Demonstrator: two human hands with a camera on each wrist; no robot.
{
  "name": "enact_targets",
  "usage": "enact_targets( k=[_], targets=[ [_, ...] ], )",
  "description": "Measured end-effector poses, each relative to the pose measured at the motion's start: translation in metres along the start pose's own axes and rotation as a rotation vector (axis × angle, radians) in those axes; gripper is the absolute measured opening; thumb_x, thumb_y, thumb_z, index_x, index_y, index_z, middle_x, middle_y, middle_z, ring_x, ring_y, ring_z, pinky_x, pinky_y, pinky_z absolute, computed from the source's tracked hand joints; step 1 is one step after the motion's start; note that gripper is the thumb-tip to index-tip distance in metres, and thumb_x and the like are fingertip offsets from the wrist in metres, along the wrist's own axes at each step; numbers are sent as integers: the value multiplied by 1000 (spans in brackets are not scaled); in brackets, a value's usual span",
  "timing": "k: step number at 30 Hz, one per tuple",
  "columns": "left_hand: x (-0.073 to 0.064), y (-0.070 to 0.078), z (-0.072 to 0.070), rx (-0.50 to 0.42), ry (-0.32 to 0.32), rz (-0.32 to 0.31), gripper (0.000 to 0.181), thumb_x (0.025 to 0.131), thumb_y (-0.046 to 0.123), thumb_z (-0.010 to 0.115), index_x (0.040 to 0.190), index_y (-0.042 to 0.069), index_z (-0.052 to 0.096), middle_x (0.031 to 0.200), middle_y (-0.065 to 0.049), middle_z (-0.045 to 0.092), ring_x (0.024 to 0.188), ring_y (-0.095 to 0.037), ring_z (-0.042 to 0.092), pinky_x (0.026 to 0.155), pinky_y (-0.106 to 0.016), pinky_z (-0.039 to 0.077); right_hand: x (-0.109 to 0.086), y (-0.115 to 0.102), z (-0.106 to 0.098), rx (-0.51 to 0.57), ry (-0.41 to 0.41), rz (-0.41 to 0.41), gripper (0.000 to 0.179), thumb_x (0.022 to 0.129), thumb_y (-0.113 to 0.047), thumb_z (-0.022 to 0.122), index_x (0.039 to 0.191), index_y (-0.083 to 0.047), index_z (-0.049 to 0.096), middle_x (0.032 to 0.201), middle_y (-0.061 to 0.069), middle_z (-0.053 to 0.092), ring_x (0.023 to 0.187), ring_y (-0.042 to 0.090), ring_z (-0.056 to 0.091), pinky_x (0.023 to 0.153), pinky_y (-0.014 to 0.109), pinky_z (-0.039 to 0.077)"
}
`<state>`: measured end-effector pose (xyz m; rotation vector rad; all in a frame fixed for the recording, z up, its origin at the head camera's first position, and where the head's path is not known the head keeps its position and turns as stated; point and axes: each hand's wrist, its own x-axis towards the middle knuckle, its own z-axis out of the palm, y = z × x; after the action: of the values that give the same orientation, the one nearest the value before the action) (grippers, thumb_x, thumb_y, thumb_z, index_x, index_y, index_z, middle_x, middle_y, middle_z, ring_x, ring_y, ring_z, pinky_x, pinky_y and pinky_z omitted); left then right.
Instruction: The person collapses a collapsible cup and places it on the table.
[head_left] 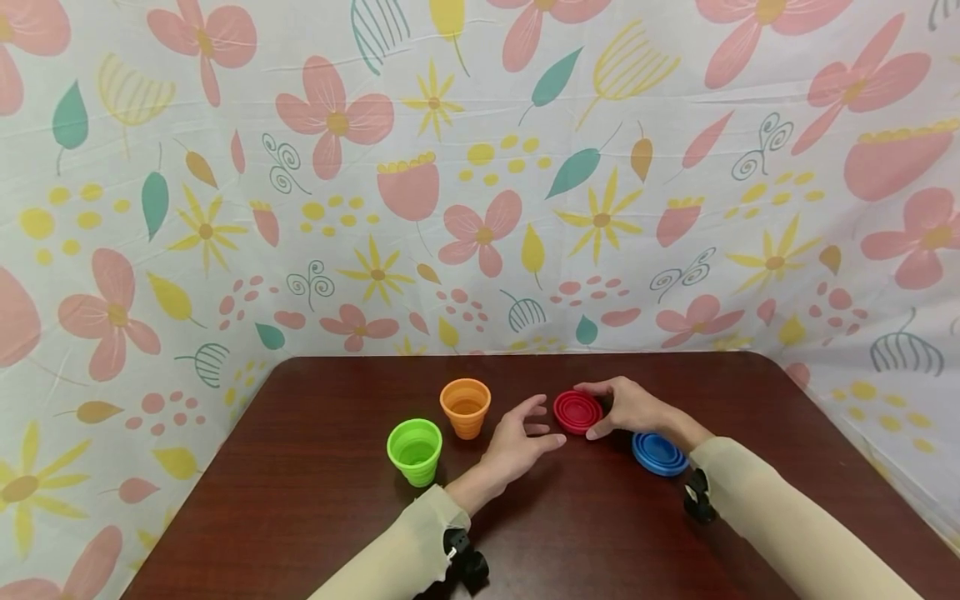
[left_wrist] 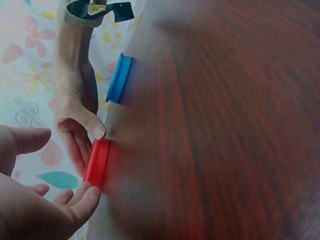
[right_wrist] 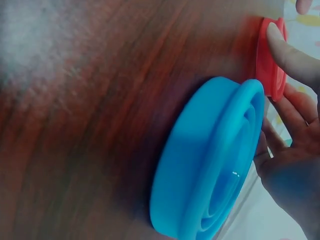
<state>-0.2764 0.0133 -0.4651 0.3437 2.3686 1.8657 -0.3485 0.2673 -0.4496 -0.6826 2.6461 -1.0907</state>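
Observation:
A red collapsible cup [head_left: 578, 412], folded flat, lies on the table right of centre. My right hand [head_left: 636, 410] grips it from the right, the thumb [right_wrist: 287, 56] on its near side and fingers round the far side. To its left, my left hand [head_left: 513, 443] has its fingers spread and holds nothing; in the left wrist view its fingertips come right up to the red cup [left_wrist: 97, 162]. Under my right wrist lies a blue collapsible cup [head_left: 660, 455], also folded flat and partly hidden; the right wrist view shows its ringed top [right_wrist: 232, 150].
Left of my left hand stand two cups pulled up to full height, an orange one [head_left: 466, 412] and a green one [head_left: 415, 454] nearer me. All of this rests on a dark brown wooden table [head_left: 300, 500]. A flowered cloth [head_left: 480, 167] hangs behind it.

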Motion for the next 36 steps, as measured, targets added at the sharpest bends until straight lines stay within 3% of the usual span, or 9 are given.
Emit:
enact_targets(
  k=[11,17,21,28,32,36],
  targets=[
    [0,1,-1,-7,-5,0,68,89,15,85,151,13,57,140,-14,62,114,-26,69,91,-37,61,5,1,-12,-57,-105,-24,81,80,-16,93,149,3,56,138,17,66,129,42,57,105,56,52],
    [0,2,0,-6,-15,-2,69,89,15,85,152,10,56,140,-14,62,114,-26,69,92,-37,61,7,2,-16,-77,-127,-22,78,80,-14,93,147,4,58,139,17,66,132,44,55,109,62,47],
    [0,1,1,0,-14,1,69,89,15,86,152,10,56,140,-13,63,114,-25,69,91,-37,61,8,1,-17,-77,-133,-18,77,79,-14,93,146,4,59,136,16,68,130,42,57,108,60,49],
    [0,2,4,11,-14,14,69,88,13,85,151,8,56,138,-13,63,113,-27,69,91,-37,60,4,-1,-17,-87,-118,-40,79,80,-17,93,147,5,57,139,18,66,132,45,55,107,62,48],
    [-1,5,4,28,-18,21,68,89,14,85,150,11,57,139,-13,63,114,-26,69,92,-36,60,-4,-8,-19,-103,-77,-67,79,80,-18,93,147,5,57,143,20,63,136,47,52,109,66,44],
    [-4,8,0,44,-22,26,67,89,16,85,150,15,58,139,-11,63,116,-26,67,91,-37,61,-14,-20,-17,-100,-24,-118,77,81,-18,92,147,1,59,143,19,64,134,46,54,106,65,48]
  ],
)
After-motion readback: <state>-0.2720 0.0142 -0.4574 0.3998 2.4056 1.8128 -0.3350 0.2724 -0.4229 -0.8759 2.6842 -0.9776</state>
